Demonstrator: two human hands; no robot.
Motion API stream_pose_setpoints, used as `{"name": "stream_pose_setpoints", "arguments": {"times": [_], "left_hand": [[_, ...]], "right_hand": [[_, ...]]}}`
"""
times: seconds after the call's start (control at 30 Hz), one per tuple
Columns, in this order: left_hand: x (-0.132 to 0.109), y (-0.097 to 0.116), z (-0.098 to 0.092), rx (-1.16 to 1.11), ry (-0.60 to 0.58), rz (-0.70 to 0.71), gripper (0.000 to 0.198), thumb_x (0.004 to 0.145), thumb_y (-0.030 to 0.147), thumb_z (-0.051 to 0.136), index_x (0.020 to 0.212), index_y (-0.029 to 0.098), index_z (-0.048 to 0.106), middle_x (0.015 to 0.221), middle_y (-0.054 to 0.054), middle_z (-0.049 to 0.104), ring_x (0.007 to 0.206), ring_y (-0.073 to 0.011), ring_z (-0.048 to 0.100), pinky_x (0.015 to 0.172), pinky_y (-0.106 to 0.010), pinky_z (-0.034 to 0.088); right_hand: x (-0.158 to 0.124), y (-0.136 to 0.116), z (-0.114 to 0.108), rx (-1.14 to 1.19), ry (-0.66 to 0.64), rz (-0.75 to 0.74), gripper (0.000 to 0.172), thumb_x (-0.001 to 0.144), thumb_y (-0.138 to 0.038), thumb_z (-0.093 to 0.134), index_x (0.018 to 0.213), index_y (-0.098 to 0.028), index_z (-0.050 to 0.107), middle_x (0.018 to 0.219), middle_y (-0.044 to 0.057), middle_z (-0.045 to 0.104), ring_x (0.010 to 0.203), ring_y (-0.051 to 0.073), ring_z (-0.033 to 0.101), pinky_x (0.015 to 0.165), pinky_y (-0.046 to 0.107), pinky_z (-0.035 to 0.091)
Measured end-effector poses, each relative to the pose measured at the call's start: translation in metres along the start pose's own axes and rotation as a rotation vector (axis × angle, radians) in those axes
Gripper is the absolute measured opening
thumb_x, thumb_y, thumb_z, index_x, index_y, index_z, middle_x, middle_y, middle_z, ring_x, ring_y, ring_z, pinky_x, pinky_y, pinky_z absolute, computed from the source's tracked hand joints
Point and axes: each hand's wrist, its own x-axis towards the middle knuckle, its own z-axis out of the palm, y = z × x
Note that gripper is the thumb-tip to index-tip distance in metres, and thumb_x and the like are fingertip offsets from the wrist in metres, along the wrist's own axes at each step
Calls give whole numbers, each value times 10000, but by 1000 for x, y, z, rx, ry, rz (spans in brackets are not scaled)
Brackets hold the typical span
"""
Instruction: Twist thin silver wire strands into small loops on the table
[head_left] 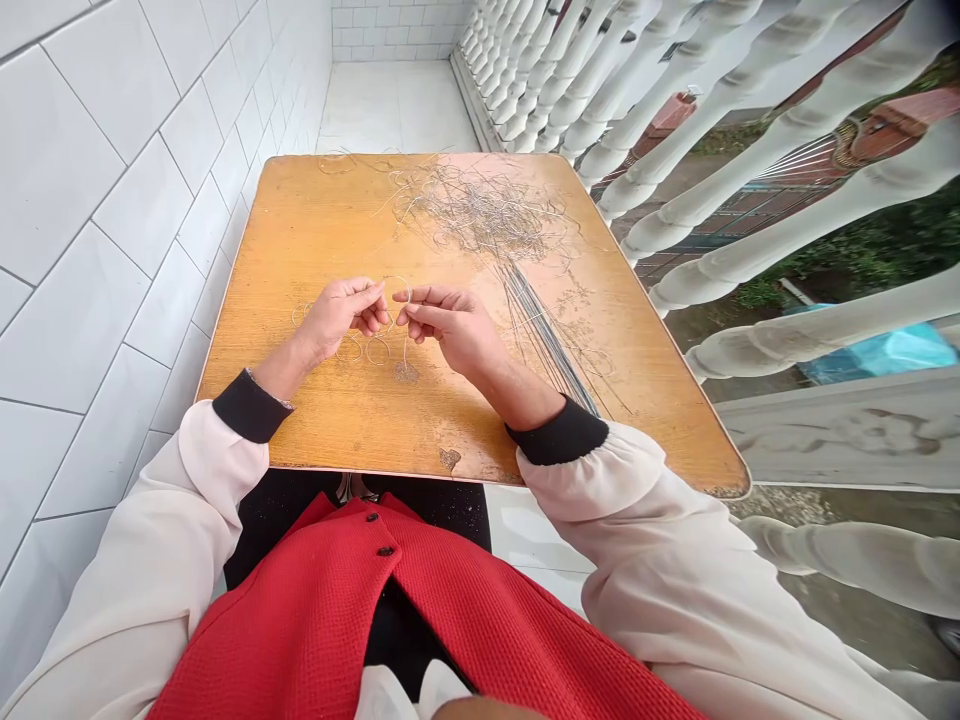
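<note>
My left hand (339, 318) and my right hand (444, 325) hover close together over a wooden table with a yellow-orange top (315, 240). Their fingertips pinch a thin silvery wire (399, 290), which arcs in a loop between them. Below the hands, more wire curls into small loops (358, 349) on the tabletop. A tangled heap of fine wire (480, 212) lies at the far side of the table. A bundle of long straight wires (544, 335) runs from the heap toward my right wrist, passing beyond my right hand.
A white tiled wall (112, 230) runs along the table's left side. White stone balusters (750, 170) line the right side, with an outdoor view beyond. A pale tiled floor (397, 105) lies past the table. My cream sleeves and red vest (375, 610) fill the foreground.
</note>
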Motion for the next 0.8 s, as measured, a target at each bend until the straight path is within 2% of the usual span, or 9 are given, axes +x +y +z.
{"name": "stream_pose_setpoints", "arguments": {"times": [0.2,0.33,0.6,0.7,0.8], "left_hand": [[0,-3,2,72,22,38,407,1071,162,541,679,136,646,614,5,672,503,-46,598,534,-166,455],[0,-4,5,100,50,58,379,1059,171,577,687,140,638,604,18,667,497,-43,592,522,-162,445],[-4,-2,10,86,122,94,396,1062,152,552,670,143,604,611,25,666,506,-37,593,535,-158,446],[-5,-3,13,102,128,105,392,1067,206,584,681,144,609,625,23,666,519,-34,597,550,-150,453],[-4,-5,15,115,147,132,387,1059,277,629,695,147,610,634,23,664,524,-32,591,558,-149,455]], "right_hand": [[0,2,0,16,1,-5,226,712,-400,832,812,-202,789,681,-4,677,539,88,513,543,253,420],[1,3,0,-35,-3,-40,270,713,-439,872,707,-212,724,685,-1,671,556,94,502,569,259,428],[3,4,-4,-28,-27,20,170,731,-353,774,686,-204,706,707,30,696,574,115,552,565,262,445],[4,2,-5,-79,-16,23,152,745,-286,735,638,-197,674,672,40,681,538,118,541,558,276,439],[5,0,-3,-131,28,24,207,805,-272,731,630,-191,656,677,42,676,522,112,531,567,283,448]]}}
